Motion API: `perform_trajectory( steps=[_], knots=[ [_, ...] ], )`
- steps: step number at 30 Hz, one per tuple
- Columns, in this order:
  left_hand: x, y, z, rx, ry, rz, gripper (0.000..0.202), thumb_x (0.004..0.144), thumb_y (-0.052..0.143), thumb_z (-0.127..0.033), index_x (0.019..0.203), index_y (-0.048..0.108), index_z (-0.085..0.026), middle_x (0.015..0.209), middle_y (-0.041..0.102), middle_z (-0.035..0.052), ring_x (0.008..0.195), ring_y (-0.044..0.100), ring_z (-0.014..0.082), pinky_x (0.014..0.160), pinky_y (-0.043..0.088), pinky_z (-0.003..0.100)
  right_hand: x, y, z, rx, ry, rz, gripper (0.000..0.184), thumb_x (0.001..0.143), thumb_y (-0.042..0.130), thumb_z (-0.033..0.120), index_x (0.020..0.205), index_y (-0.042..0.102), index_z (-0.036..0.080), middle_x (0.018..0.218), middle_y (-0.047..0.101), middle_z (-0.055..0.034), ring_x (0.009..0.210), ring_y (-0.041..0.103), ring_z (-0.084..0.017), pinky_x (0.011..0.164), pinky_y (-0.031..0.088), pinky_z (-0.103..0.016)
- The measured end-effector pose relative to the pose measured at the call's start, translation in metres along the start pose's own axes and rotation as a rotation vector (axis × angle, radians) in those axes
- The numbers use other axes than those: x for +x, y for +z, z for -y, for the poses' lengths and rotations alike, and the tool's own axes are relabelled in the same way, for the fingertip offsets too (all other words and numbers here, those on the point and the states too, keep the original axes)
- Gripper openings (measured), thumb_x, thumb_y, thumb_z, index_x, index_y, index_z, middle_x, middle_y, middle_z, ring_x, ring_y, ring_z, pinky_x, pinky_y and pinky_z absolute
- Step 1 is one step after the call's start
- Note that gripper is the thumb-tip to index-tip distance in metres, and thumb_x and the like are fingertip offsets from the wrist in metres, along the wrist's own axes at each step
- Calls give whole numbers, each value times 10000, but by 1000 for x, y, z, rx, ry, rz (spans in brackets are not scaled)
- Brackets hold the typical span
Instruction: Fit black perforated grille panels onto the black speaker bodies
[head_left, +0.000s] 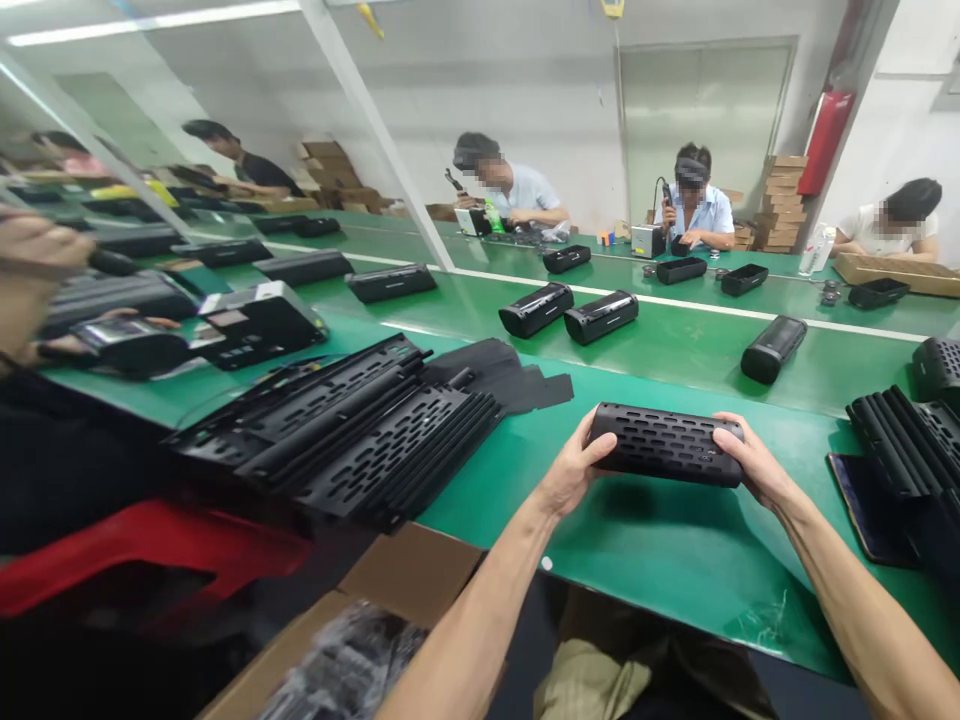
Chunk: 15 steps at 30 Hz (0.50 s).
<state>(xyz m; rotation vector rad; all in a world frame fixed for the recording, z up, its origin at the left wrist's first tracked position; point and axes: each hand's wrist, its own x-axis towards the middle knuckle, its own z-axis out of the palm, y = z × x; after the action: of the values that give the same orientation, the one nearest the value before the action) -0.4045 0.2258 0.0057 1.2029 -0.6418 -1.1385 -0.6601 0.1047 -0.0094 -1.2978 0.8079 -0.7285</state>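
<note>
Between my two hands I hold a black speaker housing (660, 445), long and rounded, with rows of slots in its face. It is raised a little over the green tabletop (675, 560), where its shadow falls. My left hand (577, 465) grips the left end, thumb on the front. On the right end my right hand (750, 460) is closed the same way, its thumb near small markings or ports. Fingers behind the housing are hidden. To the left lie stacked black slotted panels (405, 440); more black panels (892, 440) are stacked at the right.
A dark tablet-like slab (862, 510) lies under the right stack. Several black housings, one a closed housing (774, 348), stand on the green belt beyond. An open cardboard box (412, 570) sits below the table edge. A co-worker's hand (37, 270) is at far left; other people work opposite.
</note>
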Motion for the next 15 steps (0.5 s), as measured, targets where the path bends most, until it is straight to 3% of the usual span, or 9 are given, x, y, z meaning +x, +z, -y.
perform_trajectory(
  steps=[4,8,10,12,15],
  knots=[
    [-6,-8,-2,18,144,-28,955,569,939,-549,1375,641,-132,1159,773,138,1051,723,330,758,589,312,-15,6,-5,16,21,106,860,622,933,567,1311,523,256,1185,663,-57,1020,656,-230,803,533,-300],
    [19,-13,-8,58,82,-34,923,653,878,-606,1413,628,-147,1172,769,155,977,738,319,640,586,304,-17,22,-10,72,69,-37,796,617,936,546,1263,572,258,1066,684,-34,773,650,-179,524,484,-228],
    [38,-11,-13,-1,78,-64,983,730,813,-646,1549,493,-207,1351,697,168,999,735,302,651,608,327,3,28,-6,171,142,-166,762,617,941,524,1240,598,250,943,681,-23,638,606,-158,420,431,-210],
    [53,-6,-17,-93,135,-112,1029,780,770,-659,1633,346,-271,1554,546,166,1122,710,302,793,640,384,40,32,5,251,198,-298,680,701,893,542,1232,598,236,830,645,-11,559,559,-145,382,425,-211],
    [54,-1,-13,-77,204,-114,961,779,770,-671,1581,424,-267,1628,463,159,1313,626,350,964,615,436,116,36,30,280,222,-462,569,916,690,615,1307,514,240,894,647,-31,612,593,-147,445,514,-232]
  ],
)
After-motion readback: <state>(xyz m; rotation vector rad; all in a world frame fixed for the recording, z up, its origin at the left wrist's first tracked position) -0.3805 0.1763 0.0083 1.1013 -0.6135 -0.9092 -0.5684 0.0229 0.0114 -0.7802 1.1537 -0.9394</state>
